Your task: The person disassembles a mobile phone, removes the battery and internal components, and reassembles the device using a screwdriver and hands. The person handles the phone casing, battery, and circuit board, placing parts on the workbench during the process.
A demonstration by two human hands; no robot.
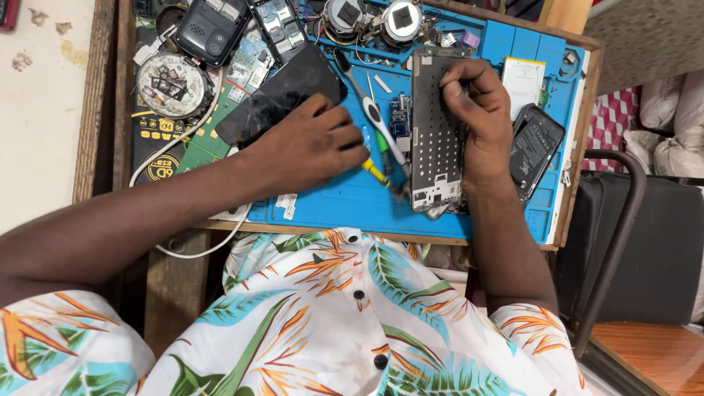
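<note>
Far left of the worktop (103, 95) sat a black card with yellow print (158, 165) under a round part (174, 85), next to a green board (213, 139) and a dark phone screen (282, 94). The left hand (312, 147) lay palm-down on the blue mat (345, 198), fingers curled together over a yellow-tipped tool (375, 171); couldn't tell if it really gripped it. A white-handled tool (381, 128) lay just beside. The right hand (477, 117) was bent at the wrist, fingertips pinched on the top edge of the grey phone frame (434, 139), which lay flat mid-mat. Right of it were a white label (524, 82) and a black battery (535, 150). Free mat only showed along the near edge.
</note>
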